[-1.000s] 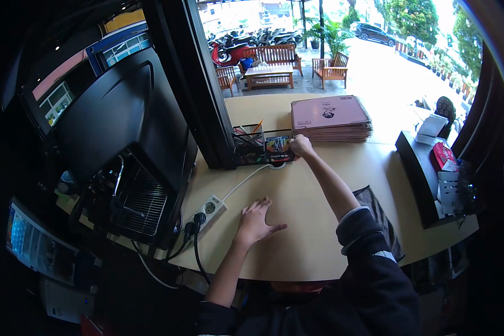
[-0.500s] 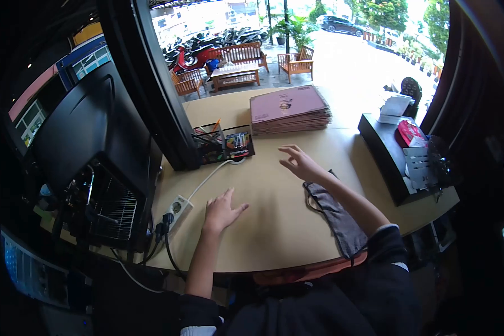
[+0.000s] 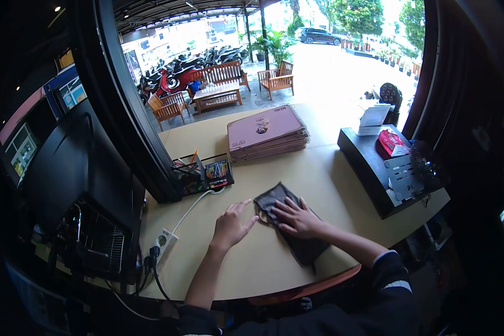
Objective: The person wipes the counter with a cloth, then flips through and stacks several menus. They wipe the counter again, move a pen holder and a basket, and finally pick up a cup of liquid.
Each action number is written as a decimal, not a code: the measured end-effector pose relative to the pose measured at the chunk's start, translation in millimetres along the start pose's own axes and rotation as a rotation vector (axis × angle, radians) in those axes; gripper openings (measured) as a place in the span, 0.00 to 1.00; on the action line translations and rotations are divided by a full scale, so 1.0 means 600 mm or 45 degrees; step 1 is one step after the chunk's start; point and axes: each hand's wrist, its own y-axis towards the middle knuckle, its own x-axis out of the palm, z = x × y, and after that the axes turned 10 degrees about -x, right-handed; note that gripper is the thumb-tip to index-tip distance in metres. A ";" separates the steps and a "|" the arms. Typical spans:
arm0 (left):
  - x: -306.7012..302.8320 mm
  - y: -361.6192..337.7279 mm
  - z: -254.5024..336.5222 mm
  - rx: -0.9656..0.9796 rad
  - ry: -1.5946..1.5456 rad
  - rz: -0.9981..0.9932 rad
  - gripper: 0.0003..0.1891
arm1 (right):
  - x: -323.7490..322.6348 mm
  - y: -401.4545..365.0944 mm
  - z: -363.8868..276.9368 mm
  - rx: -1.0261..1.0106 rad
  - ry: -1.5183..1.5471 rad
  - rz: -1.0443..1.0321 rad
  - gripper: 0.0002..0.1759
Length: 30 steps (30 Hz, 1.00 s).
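A dark grey fabric piece (image 3: 303, 250), shaped like a flat pouch with a loop at its left edge, lies slantwise on the tabletop in front of me. My right hand (image 3: 298, 220) rests flat over its upper part, fingers spread, so some of the cloth is hidden beneath the palm. Just left of the cloth, my left hand (image 3: 233, 225) hovers low with thumb and fingers apart, its fingertips close to the loop. Neither hand grips anything.
Pink menus (image 3: 266, 131) are stacked on the light wooden table (image 3: 201, 255). A black pen organizer (image 3: 204, 175) stands left, beside a dark post. A white power strip (image 3: 164, 242) with plugs lies below it. A black box (image 3: 364, 168) sits right, carrying a red packet and a metal stand.
The cloth has moved left toward the table's middle and lies differently. My right hand has come down onto it; my left hand is now beside it. The view has shifted.
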 end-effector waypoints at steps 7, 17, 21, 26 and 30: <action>0.037 0.044 0.019 0.060 0.046 0.183 0.22 | 0.060 0.246 0.070 0.137 -0.087 0.172 0.33; 0.072 0.001 -0.007 -0.035 0.130 0.091 0.18 | -0.030 0.000 0.305 0.936 -0.088 0.193 0.39; 0.081 -0.002 0.047 0.010 -0.016 0.053 0.18 | 0.000 -0.033 0.105 -0.060 0.019 0.215 0.34; 0.090 0.010 0.092 0.078 -0.019 0.074 0.18 | -0.003 -0.039 0.063 -0.356 0.088 0.075 0.35; 0.096 0.008 0.148 0.101 -0.002 0.114 0.18 | -0.006 0.044 0.222 0.287 -0.058 0.170 0.37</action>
